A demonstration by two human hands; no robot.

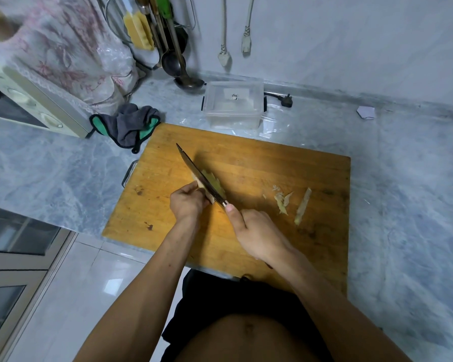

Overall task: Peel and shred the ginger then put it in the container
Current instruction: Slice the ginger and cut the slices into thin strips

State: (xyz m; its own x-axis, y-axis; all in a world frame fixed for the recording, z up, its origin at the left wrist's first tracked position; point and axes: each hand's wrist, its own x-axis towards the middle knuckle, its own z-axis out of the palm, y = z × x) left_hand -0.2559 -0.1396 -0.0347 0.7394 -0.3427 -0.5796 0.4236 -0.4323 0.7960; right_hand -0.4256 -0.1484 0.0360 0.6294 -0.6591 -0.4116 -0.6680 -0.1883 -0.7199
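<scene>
Left hand (187,202) pins ginger (207,188) on board (259,163); right hand (256,236) grips knife (199,175), blade on ginger. Peels (283,201) lie nearby, container (233,104) behind.

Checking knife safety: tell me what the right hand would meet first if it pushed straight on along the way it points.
Probably the left hand. The right hand points up-left along the knife, whose blade lies against the ginger the left hand holds; depth is unclear.
</scene>
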